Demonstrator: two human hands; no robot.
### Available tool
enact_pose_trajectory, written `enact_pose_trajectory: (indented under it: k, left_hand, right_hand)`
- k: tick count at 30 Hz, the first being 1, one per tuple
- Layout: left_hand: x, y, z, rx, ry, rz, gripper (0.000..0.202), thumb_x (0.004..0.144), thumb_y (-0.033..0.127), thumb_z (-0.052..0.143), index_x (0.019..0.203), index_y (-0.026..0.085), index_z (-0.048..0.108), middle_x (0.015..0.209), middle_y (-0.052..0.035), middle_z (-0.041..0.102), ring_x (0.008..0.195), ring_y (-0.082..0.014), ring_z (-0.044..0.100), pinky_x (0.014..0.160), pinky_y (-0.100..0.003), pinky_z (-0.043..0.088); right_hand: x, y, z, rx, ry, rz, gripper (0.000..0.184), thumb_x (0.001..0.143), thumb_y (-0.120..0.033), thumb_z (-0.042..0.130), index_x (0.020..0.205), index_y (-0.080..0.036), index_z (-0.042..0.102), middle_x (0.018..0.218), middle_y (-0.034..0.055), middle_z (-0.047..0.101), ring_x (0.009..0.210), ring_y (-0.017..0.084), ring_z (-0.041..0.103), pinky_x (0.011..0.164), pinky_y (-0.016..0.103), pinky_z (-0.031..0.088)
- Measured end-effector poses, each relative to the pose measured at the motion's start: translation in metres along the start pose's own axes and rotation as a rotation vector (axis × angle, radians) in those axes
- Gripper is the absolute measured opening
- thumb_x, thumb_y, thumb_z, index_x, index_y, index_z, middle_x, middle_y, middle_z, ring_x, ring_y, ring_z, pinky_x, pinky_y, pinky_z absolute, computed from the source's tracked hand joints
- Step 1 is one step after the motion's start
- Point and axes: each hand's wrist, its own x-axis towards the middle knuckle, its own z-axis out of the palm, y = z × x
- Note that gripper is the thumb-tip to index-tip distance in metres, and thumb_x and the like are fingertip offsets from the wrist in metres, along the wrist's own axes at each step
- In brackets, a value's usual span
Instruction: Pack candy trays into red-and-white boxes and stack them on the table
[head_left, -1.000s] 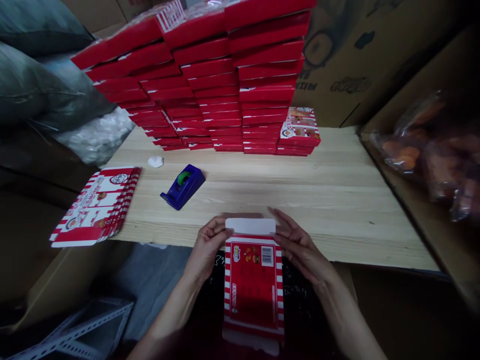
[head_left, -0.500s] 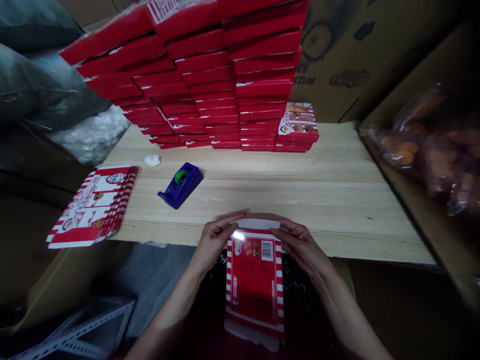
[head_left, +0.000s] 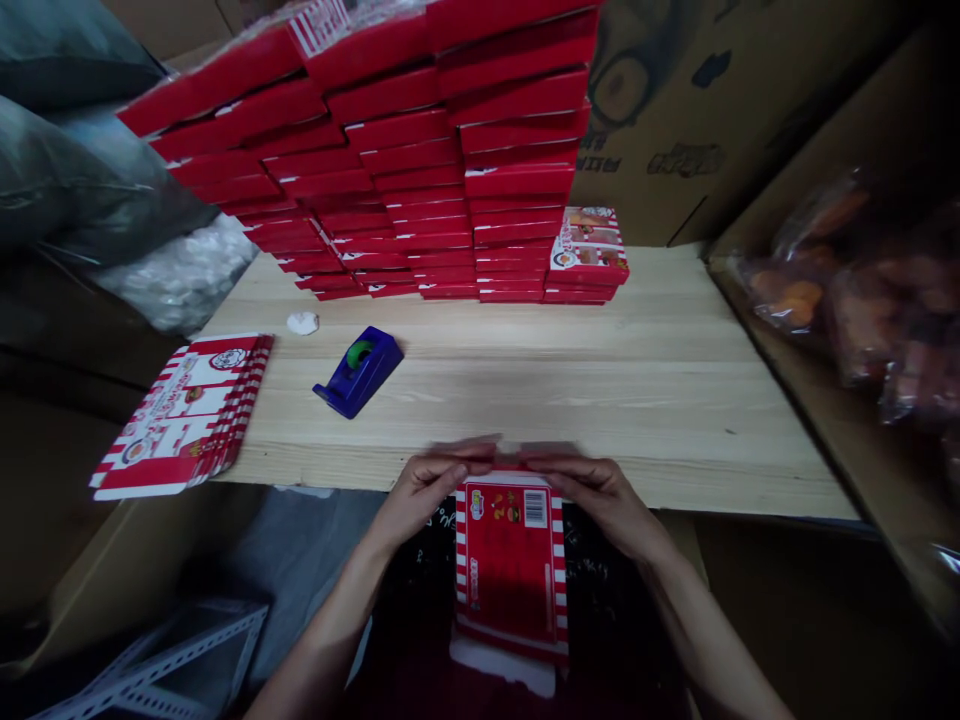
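A red carton with white stripes is held upright over my lap at the near edge of the wooden table. My left hand grips its top left corner and my right hand grips its top right corner. Fingers of both hands are pressed along the carton's top edge, where the top flap is folded down out of sight. A white flap shows at the carton's bottom end.
Tall stacks of red boxes fill the table's back. A blue tape dispenser and a small white lump lie left of centre. A pile of flat striped cartons overhangs the left edge. Bagged orange goods sit at right.
The white top flap that stood up has been folded down under my fingers. Both hands have closed in over the carton's top edge.
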Motion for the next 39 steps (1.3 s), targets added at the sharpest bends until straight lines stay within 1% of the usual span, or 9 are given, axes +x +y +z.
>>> enact_pose_trajectory:
  k: [4,9,13,18,21,23,27,32,39]
  left_hand:
    - [0.007,0.003,0.006,-0.005,0.033,-0.095,0.025,0.092,0.034,0.074,0.114,0.025,0.081,0.132,-0.0106,0.074,0.121,-0.0281,0.069,0.104,-0.045,0.054]
    - [0.020,0.017,0.005,0.048,0.010,-0.139,0.031,0.094,0.037,0.071,0.120,0.023,0.078,0.118,-0.0097,0.079,0.104,-0.0246,0.074,0.091,-0.037,0.058]
    - [0.028,0.022,0.003,0.057,0.035,-0.121,0.029,0.093,0.038,0.072,0.113,0.020,0.080,0.103,-0.0084,0.082,0.092,-0.0233,0.074,0.081,-0.032,0.057]
    - [0.028,0.019,0.005,0.049,0.053,-0.143,0.022,0.091,0.034,0.072,0.103,0.018,0.081,0.094,-0.0068,0.080,0.083,-0.0204,0.071,0.075,-0.029,0.053]
    - [0.029,0.024,0.009,0.162,0.049,-0.094,0.021,0.091,0.036,0.072,0.091,0.017,0.078,0.084,-0.0047,0.076,0.075,-0.0180,0.066,0.067,-0.026,0.049]
    - [0.032,0.031,0.011,0.282,-0.013,-0.032,0.023,0.091,0.038,0.073,0.083,0.017,0.076,0.074,-0.0021,0.070,0.070,-0.0159,0.061,0.062,-0.024,0.044]
    - [0.040,0.043,0.014,0.339,-0.143,0.062,0.020,0.096,0.034,0.067,0.096,0.019,0.079,0.086,-0.0045,0.076,0.080,-0.0187,0.067,0.073,-0.028,0.050]
    - [0.041,0.038,0.016,0.266,-0.087,0.049,0.021,0.098,0.035,0.065,0.107,0.024,0.081,0.109,-0.0078,0.081,0.101,-0.0243,0.073,0.090,-0.036,0.054]
    - [0.039,0.040,0.018,0.332,-0.072,0.057,0.018,0.096,0.033,0.068,0.103,0.026,0.083,0.101,-0.0063,0.082,0.091,-0.0225,0.074,0.082,-0.033,0.055]
  right_hand:
    - [0.003,-0.008,-0.010,-0.039,-0.050,0.027,0.024,0.093,-0.050,0.071,0.109,-0.035,0.082,0.123,0.0036,0.079,0.118,0.028,0.071,0.109,0.052,0.051]
    - [0.016,-0.025,-0.011,-0.095,-0.133,0.028,0.028,0.092,-0.043,0.073,0.119,-0.038,0.078,0.120,0.0019,0.080,0.114,0.027,0.072,0.104,0.051,0.054]
    - [0.024,-0.029,-0.010,-0.070,-0.132,-0.023,0.026,0.093,-0.045,0.071,0.114,-0.033,0.080,0.103,0.0015,0.083,0.098,0.023,0.075,0.095,0.046,0.058]
    - [0.026,-0.028,-0.010,-0.096,-0.156,-0.024,0.024,0.094,-0.046,0.070,0.110,-0.032,0.081,0.099,0.0014,0.082,0.091,0.021,0.075,0.087,0.040,0.058]
    - [0.026,-0.029,-0.004,-0.120,-0.175,-0.007,0.023,0.094,-0.045,0.070,0.109,-0.031,0.081,0.098,0.0016,0.082,0.090,0.021,0.075,0.086,0.040,0.058]
    - [0.026,-0.031,0.003,-0.142,-0.184,-0.025,0.021,0.093,-0.044,0.071,0.106,-0.031,0.082,0.097,0.0018,0.082,0.091,0.022,0.074,0.087,0.041,0.058]
    - [0.021,-0.034,0.013,-0.018,-0.154,-0.042,0.021,0.090,-0.041,0.075,0.109,-0.031,0.080,0.105,0.0015,0.081,0.096,0.020,0.075,0.090,0.041,0.059]
    - [0.007,-0.030,0.011,0.192,-0.180,0.049,0.042,0.088,-0.037,0.078,0.129,-0.034,0.071,0.121,0.0030,0.079,0.104,0.020,0.076,0.099,0.046,0.058]
    - [0.004,-0.025,0.015,0.208,-0.156,0.039,0.045,0.088,-0.030,0.078,0.131,-0.037,0.070,0.119,0.0008,0.080,0.105,0.021,0.076,0.099,0.047,0.059]
